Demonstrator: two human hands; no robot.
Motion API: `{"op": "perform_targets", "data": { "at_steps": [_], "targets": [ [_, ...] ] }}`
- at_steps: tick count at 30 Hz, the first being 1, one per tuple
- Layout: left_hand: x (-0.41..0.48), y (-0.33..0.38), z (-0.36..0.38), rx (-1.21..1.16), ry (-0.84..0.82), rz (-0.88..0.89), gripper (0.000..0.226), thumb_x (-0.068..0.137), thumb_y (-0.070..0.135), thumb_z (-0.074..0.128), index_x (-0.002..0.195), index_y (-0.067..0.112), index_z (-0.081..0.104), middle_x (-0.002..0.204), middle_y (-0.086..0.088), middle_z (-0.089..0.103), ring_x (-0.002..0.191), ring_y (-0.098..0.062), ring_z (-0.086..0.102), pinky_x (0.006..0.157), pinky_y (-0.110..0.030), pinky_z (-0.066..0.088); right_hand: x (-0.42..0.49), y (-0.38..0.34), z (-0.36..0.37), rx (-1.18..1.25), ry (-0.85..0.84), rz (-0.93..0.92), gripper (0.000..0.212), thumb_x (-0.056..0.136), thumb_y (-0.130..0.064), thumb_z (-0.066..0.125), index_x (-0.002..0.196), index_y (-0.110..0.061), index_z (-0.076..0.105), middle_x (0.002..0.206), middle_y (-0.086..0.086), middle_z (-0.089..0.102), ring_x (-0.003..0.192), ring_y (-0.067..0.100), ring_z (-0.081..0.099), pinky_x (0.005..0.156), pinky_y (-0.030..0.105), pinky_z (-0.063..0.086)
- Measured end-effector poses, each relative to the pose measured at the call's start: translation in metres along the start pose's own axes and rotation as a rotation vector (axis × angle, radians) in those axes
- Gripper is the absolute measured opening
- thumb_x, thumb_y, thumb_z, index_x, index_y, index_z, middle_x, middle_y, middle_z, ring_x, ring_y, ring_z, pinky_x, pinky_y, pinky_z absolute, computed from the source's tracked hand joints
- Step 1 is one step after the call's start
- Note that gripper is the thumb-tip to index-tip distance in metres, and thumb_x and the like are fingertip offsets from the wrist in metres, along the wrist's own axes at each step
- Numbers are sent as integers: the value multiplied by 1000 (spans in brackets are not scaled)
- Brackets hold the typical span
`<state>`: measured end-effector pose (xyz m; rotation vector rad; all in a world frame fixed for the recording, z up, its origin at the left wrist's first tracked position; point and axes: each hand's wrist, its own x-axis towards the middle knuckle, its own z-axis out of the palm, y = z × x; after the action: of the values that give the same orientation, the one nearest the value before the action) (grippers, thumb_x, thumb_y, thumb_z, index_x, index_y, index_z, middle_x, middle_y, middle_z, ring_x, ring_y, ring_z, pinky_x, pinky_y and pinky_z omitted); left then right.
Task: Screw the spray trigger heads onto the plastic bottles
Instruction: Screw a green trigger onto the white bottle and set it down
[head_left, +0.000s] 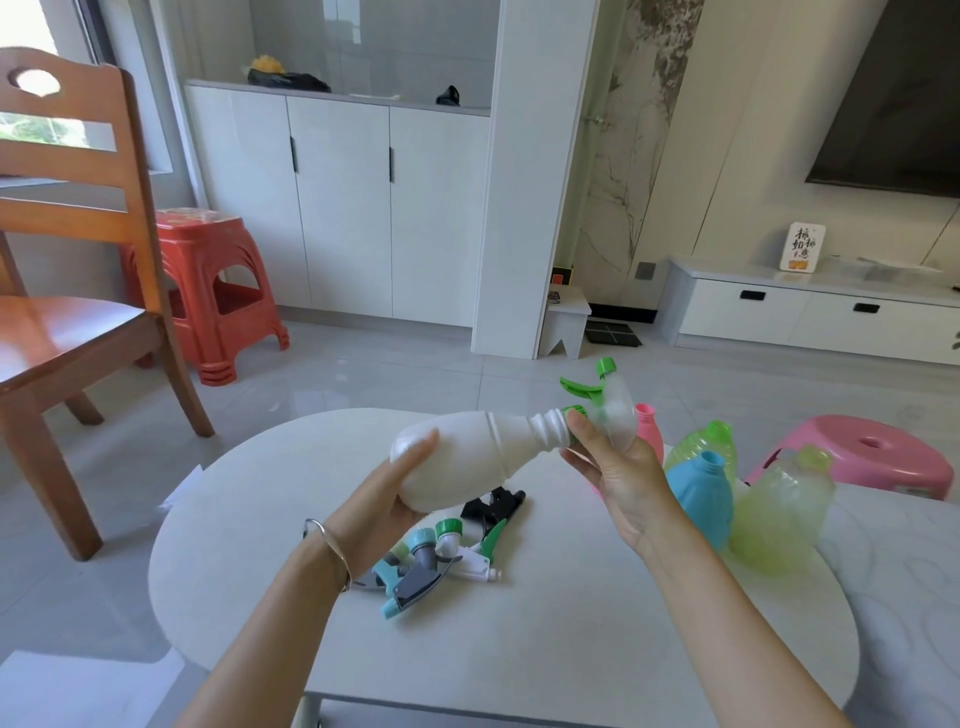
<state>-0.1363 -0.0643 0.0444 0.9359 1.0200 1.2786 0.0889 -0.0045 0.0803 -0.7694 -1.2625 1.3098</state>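
A white plastic bottle (467, 457) lies tilted in the air above the table, neck pointing right. My left hand (384, 493) cups its base from below. My right hand (608, 467) grips a white spray trigger head with green trigger and nozzle (605, 395) at the bottle's ribbed neck; its green collar sits on the neck under my fingertips. Several loose trigger heads (441, 551), teal, grey, green and black, lie in a pile on the white table (545, 649) below the bottle.
At the right of the table stand a blue bottle (701, 499), two pale green bottles (779, 514) and a pink bottle (649, 431), all uncapped. A pink stool (872, 452) is beyond them. A wooden chair (67, 291) and red stool (208, 291) stand left.
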Motion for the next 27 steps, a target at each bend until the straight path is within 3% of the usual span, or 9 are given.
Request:
{"op": "perform_targets", "data": {
  "at_steps": [3, 5, 8, 11, 13, 17, 20, 23, 27],
  "targets": [
    [-3, -1, 3, 183, 62, -94, 61, 72, 77, 34, 111, 36, 56, 91, -13, 71, 75, -24, 71, 61, -33, 58, 0, -1, 1, -28, -2, -7, 33, 74, -21, 72, 68, -54, 69, 72, -15, 74, 90, 17, 63, 90, 34, 49],
    [-2, -3, 5, 230, 69, -30, 75, 65, 75, 48, 124, 28, 45, 106, -13, 61, 77, -20, 69, 64, -30, 57, 2, -1, -2, -29, 25, 5, 32, 74, -22, 73, 67, -53, 69, 71, -15, 73, 90, 17, 64, 85, 30, 49],
    [-1, -6, 3, 192, 2, 49, 97, 51, 67, 76, 131, 24, 42, 125, -8, 57, 104, -17, 66, 84, -29, 56, 3, -1, -6, -42, 50, 15, 23, 70, -25, 74, 68, -48, 72, 72, -13, 74, 88, 15, 65, 84, 29, 50],
    [-4, -2, 4, 4, -20, -108, 75, 57, 78, 60, 114, 30, 57, 108, -10, 72, 101, -26, 68, 78, -36, 58, 1, -1, -4, -76, 36, -7, 23, 67, -30, 75, 66, -52, 69, 69, -15, 72, 88, 18, 63, 89, 32, 49],
    [-5, -2, 5, 61, 7, -98, 66, 62, 75, 49, 112, 33, 57, 107, -14, 71, 94, -29, 70, 68, -35, 59, -1, -1, -2, -87, 32, -5, 27, 67, -31, 75, 65, -56, 67, 67, -16, 71, 87, 18, 63, 89, 32, 49],
    [-6, 1, 5, 88, 12, 97, 61, 70, 55, 71, 122, 31, 51, 123, -3, 61, 104, -16, 66, 75, -23, 56, -2, -1, -5, -54, 58, 20, 36, 76, -26, 73, 63, -59, 66, 67, -17, 72, 81, 10, 66, 79, 24, 49],
    [-9, 4, 5, 2, -77, 33, 42, 79, 56, 59, 113, 32, 60, 109, 2, 73, 103, -14, 67, 77, -23, 56, -2, -1, -5, -22, 45, 20, 34, 74, -25, 73, 65, -57, 67, 69, -16, 73, 80, 8, 67, 81, 25, 50],
    [-12, 3, 7, 79, -35, -61, 64, 64, 71, 56, 117, 34, 52, 111, -14, 67, 92, -24, 71, 68, -33, 59, -3, 0, -2, -44, 32, 8, 34, 76, -23, 72, 67, -55, 68, 69, -17, 73, 87, 15, 64, 87, 29, 49],
    [-9, 0, 4, 171, 8, 131, 82, 58, 49, 79, 129, 39, 40, 124, -2, 53, 103, -17, 65, 80, -30, 56, -1, 2, -3, 30, 67, 45, 26, 77, -20, 72, 73, -46, 71, 69, -14, 73, 84, 14, 65, 83, 29, 49]
  ]
}}
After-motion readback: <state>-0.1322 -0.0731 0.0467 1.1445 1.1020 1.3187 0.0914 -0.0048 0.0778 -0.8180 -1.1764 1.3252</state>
